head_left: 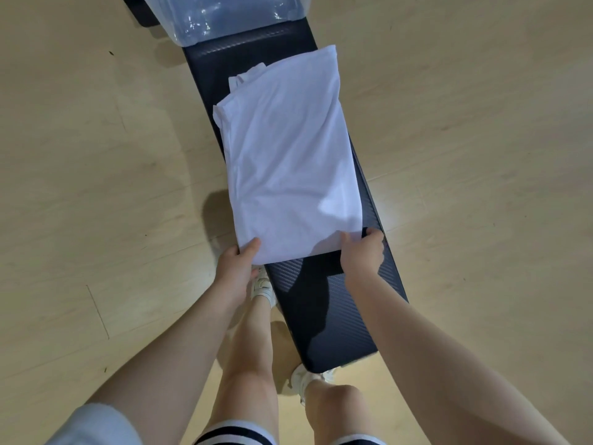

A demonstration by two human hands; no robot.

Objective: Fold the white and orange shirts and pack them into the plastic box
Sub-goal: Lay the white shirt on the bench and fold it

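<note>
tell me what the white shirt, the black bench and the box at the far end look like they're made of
White shirt: thin soft fabric, likely cotton knit; it wrinkles and drapes in matte layers.
Black bench: padded top in textured, woven-look vinyl or faux leather, judging by its slightly shiny diagonal pattern.
Box: clear plastic; see-through with bright glare spots.

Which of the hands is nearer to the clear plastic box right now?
Right, though only slightly. The right hand grips the white shirt at its near right corner, the left hand at its near left corner; the plastic box sits at the bench's far end.
</note>
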